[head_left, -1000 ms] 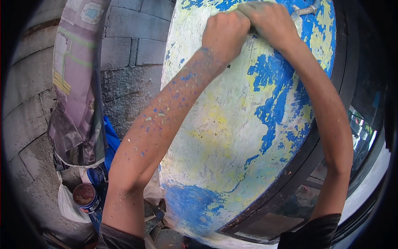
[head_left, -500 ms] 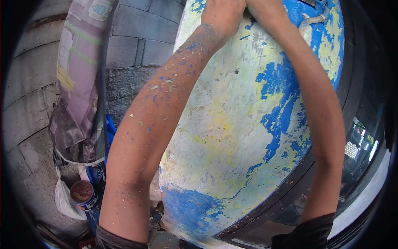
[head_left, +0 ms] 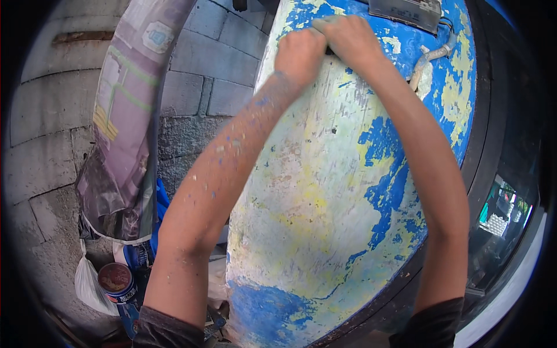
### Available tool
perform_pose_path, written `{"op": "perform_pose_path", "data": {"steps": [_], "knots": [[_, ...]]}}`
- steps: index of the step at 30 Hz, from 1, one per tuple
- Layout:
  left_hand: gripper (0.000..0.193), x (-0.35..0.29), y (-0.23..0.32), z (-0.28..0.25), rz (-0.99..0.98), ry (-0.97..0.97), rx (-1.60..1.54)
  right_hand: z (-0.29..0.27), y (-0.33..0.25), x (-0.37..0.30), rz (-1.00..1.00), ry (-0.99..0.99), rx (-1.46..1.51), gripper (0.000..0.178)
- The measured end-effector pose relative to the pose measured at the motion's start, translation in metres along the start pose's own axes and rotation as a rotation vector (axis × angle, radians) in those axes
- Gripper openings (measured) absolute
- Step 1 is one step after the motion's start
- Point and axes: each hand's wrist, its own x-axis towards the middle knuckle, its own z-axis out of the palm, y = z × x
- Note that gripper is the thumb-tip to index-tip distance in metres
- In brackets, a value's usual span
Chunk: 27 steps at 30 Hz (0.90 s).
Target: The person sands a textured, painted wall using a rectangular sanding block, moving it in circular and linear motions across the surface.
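Note:
A long curved panel point(head_left: 301, 191) with worn white, yellow-green and blue paint lies beneath both arms. At its far part, my left hand point(head_left: 300, 55) is closed in a fist. My right hand point(head_left: 350, 43) is closed too, its fingers reaching over beside the left hand so that the two touch. Just under them a small dark edge shows, but whatever they grip is hidden by the fingers. Paint flakes in blue and pale green stick to my left forearm point(head_left: 223, 156).
Beyond my right hand sit a dark box point(head_left: 406, 13) and a bent pipe point(head_left: 426, 61). Dark trim and glass point(head_left: 505, 209) border the panel's right. On the left are a block wall point(head_left: 191, 93), a hanging purple sheet point(head_left: 125, 116), a white bag point(head_left: 90, 284) and a paint can point(head_left: 116, 281).
Both hands sit lower in the picture and show whole now, together with the dark box beyond them. The whole surroundings have shifted downward in view. The hands stay closed and together.

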Motion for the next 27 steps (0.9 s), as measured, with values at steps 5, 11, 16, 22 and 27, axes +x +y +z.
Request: {"op": "perform_pose_path", "data": {"steps": [5,11,16,22,27], "knots": [[0.012,0.008,-0.028,-0.006,-0.094,-0.041,-0.08,0.006,-0.005,0.036,-0.003,0.03,-0.08,0.01],[0.011,0.001,-0.04,-0.009,-0.081,-0.011,-0.038,-0.007,-0.024,0.032,-0.024,-0.07,-0.068,0.013],[0.008,-0.02,-0.044,-0.001,-0.102,-0.041,-0.059,0.004,-0.035,0.024,-0.099,-0.049,-0.084,0.011],[0.011,-0.01,-0.035,0.009,0.016,0.048,-0.043,0.02,-0.024,0.019,-0.049,0.101,-0.026,0.011],[0.013,-0.017,-0.051,-0.001,0.019,0.021,-0.063,0.011,-0.032,0.023,-0.033,-0.064,-0.072,0.014]]}}
